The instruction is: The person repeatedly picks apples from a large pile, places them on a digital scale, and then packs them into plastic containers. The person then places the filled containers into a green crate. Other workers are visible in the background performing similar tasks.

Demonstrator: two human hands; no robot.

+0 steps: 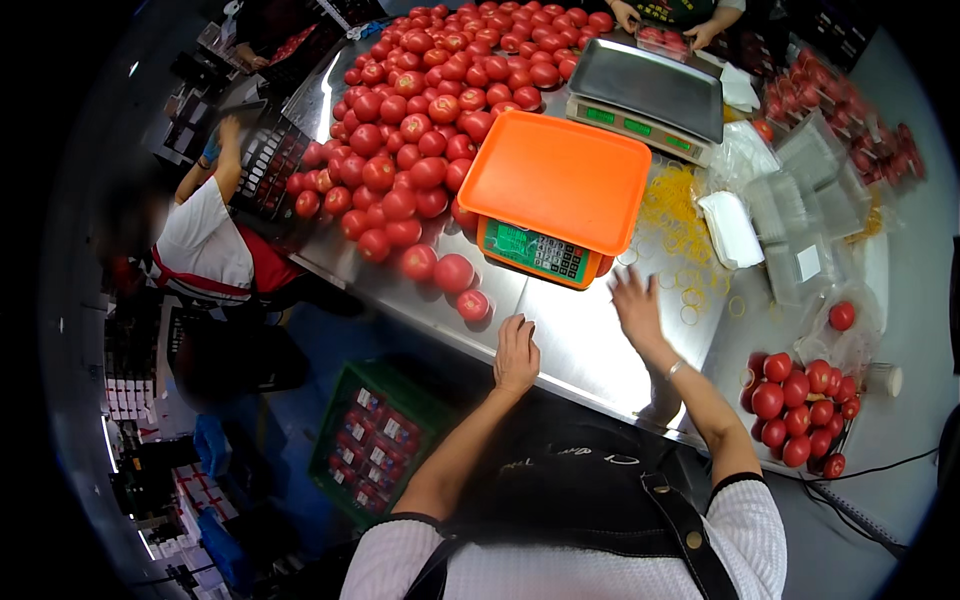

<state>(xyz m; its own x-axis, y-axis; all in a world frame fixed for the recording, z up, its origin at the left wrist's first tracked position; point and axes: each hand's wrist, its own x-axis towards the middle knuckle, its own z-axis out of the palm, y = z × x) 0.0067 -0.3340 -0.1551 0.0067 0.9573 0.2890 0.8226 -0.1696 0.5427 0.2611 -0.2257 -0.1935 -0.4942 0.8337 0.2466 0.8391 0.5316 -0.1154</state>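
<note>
My left hand (517,356) rests at the near edge of the stainless steel table (559,322), fingers slightly bent, with nothing seen in it. Over the tabletop to its right, my right hand (637,311) has its fingers spread and holds nothing. Beyond both hands stands a digital scale (536,251) with an orange pan (559,180), green display and keypad. Just left of my left hand lies a single tomato (472,305), at the tip of a large tomato pile (412,127). Yellow rubber bands (679,217) are scattered beyond my right hand.
A second scale (645,90) stands behind. Clear plastic boxes (795,202), white paper (731,229) and more tomatoes (799,405) lie right. A green crate (375,442) of packed tomatoes is on the floor. Co-workers stand left (206,240) and across the table (679,11).
</note>
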